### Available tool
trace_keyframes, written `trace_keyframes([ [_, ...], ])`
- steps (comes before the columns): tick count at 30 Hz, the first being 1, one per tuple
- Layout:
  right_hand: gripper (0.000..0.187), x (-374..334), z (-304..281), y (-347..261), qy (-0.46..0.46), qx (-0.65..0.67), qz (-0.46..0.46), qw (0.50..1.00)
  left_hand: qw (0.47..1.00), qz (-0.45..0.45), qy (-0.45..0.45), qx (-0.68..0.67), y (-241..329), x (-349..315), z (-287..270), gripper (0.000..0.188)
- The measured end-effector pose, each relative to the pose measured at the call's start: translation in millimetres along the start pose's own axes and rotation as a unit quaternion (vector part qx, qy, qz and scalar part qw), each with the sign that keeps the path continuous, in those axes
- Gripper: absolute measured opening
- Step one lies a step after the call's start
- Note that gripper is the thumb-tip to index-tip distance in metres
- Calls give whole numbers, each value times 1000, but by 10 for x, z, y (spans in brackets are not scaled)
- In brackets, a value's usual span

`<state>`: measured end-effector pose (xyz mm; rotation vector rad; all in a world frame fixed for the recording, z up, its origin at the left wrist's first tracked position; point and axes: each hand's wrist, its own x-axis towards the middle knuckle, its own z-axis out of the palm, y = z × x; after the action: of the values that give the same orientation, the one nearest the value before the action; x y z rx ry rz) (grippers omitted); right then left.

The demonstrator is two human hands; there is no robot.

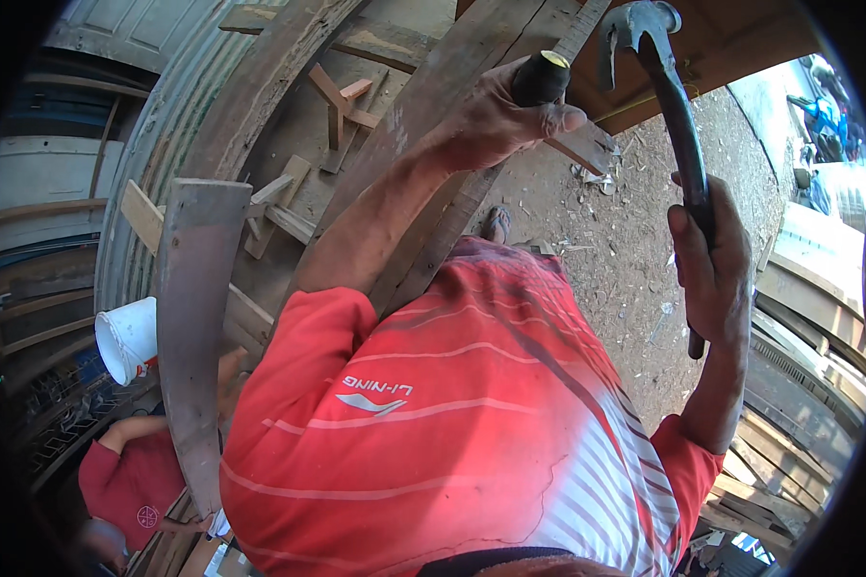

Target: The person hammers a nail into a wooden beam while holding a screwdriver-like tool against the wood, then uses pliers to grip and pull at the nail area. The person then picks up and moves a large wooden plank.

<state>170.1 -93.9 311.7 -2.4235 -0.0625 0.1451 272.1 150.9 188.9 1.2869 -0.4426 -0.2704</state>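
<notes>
My left hand [486, 120] is closed around a short, dark, round tool handle [539, 81] with a pale yellow end, much like a chisel's. Whatever lies below the fist is hidden by the hand and the wood. Under that arm runs a long brown timber plank [423, 115]. In my right hand [717, 260], a claw hammer [681, 125] is gripped by its dark handle. Its grey head is raised at the top, right of the tool handle and apart from it.
On the left, a broad board [197, 317] stands beside a white bucket [128, 339]. A person in a red shirt [135, 471] is at the lower left. Offcuts [342, 106] lie past the plank. Stacked timber [789, 423] is at the right, with chips on the dirt ground [625, 260].
</notes>
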Motion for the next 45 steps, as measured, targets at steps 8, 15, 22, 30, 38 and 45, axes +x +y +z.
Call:
trace_keyframes([
  [8, 29, 4, 49, 47, -13, 8, 29, 999, 996, -83, 25, 11, -57, 127, 30, 26],
  [15, 35, 0, 59, 104, 18, 31, 1, 999, 998, -4, 10, -66, -72, 35, 5, 24],
  [22, 43, 17, -177, -76, 156, 50, -165, 973, 999, 39, 16, 14, -72, -58, 32, 19],
  [30, 26, 2, -29, -15, -84, -160, -74, 981, 999, -27, 4, 35, 28, -32, 57, 18],
  [38, 32, 4, -446, -282, 287, 224, -98, 926, 997, 59, -3, 58, -137, 22, 72, 21],
  [45, 23, 41, -56, -61, -132, -145, -16, 980, 999, 29, -9, 16, -58, -79, 89, 20],
])
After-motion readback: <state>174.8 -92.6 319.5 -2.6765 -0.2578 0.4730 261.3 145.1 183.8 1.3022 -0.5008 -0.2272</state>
